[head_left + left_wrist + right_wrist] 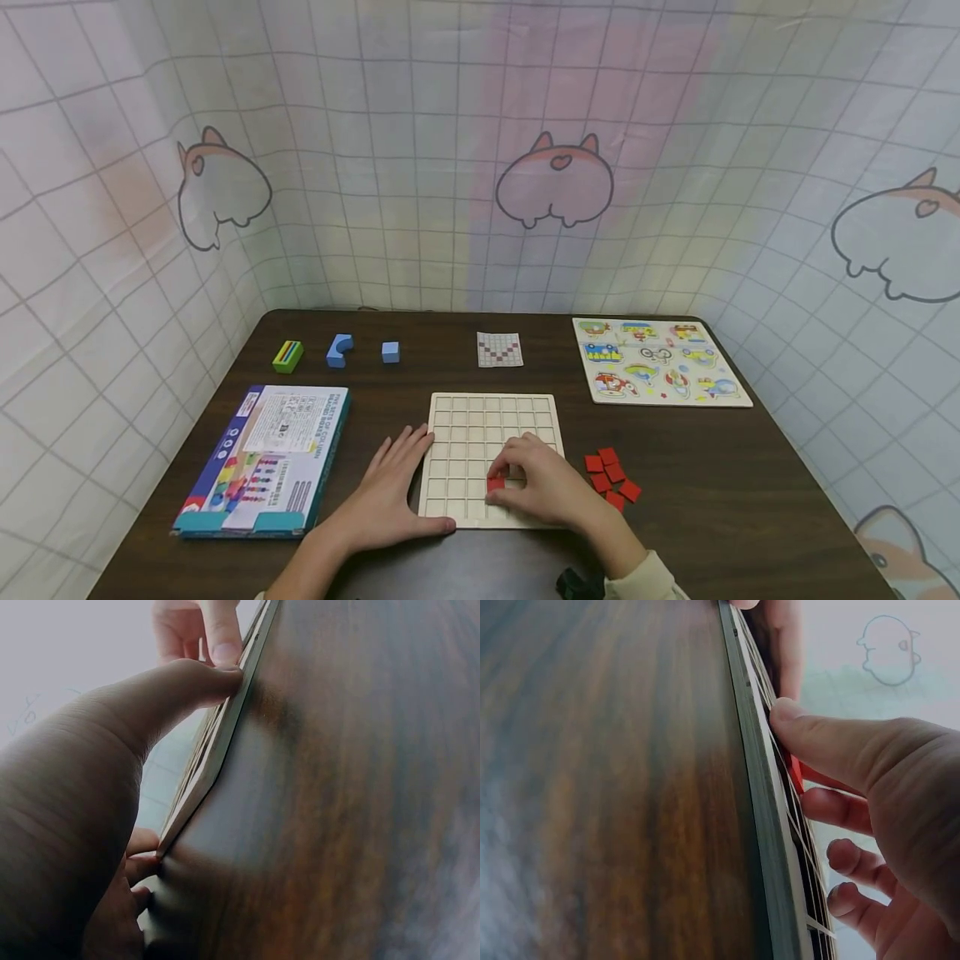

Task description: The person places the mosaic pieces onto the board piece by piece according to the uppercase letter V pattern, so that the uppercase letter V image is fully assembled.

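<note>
A pale wooden grid board (457,454) lies flat on the dark table. My left hand (390,492) rests along its left side, fingers spread and thumb on the near-left corner. Over the board's lower middle, my right hand (543,483) pinches a red square tile (495,484) between thumb and forefinger, at the grid. In the right wrist view, that red tile (796,774) shows partly behind the thumb, close to the board's edge (761,780). More red shows in the head view beneath the right fingers; the hand covers what lies there. Several loose red tiles (614,473) lie right of the board.
A boxed set (300,458) lies at the left. Behind it stand a green striped block (288,357), a blue curved block (339,351) and a blue cube (391,352). A small patterned grid card (500,350) lies behind the board, and a picture puzzle board (660,362) at back right.
</note>
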### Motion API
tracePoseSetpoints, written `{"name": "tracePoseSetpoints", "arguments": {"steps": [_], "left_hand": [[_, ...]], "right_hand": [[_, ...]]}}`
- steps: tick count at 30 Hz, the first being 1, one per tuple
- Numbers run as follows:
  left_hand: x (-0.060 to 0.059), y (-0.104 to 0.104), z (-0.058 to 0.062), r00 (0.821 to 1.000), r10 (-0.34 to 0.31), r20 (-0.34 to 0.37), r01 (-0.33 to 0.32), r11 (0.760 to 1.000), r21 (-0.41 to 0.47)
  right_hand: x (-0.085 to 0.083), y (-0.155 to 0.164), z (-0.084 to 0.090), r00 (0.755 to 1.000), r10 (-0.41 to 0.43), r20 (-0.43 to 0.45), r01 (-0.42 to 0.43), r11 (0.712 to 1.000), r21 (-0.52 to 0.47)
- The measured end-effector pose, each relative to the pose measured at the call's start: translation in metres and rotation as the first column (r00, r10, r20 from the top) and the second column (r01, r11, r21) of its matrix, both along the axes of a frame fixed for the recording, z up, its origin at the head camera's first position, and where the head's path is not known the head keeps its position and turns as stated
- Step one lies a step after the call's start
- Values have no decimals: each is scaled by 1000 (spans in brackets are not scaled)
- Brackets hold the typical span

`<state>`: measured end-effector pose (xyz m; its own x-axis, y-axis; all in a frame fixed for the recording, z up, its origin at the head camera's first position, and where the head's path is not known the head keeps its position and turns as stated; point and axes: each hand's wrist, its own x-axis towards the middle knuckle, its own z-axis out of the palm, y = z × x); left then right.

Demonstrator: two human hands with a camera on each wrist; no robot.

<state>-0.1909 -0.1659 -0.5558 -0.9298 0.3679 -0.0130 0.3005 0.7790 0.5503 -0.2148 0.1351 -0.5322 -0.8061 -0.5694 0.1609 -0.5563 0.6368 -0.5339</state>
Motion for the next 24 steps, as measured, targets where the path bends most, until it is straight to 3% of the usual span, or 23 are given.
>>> {"name": "tracePoseSetpoints", "arguments": {"steps": [12,24], "left_hand": [[-1,1,3,1000,10,14,-10,1000,-2],[-1,1,-3,1000,11,9,-11,1000,-2]], "right_hand": [[0,5,-1,999,-14,-39,15,999,35],[1,38,8,996,-77,36,80,993,-86]]}}
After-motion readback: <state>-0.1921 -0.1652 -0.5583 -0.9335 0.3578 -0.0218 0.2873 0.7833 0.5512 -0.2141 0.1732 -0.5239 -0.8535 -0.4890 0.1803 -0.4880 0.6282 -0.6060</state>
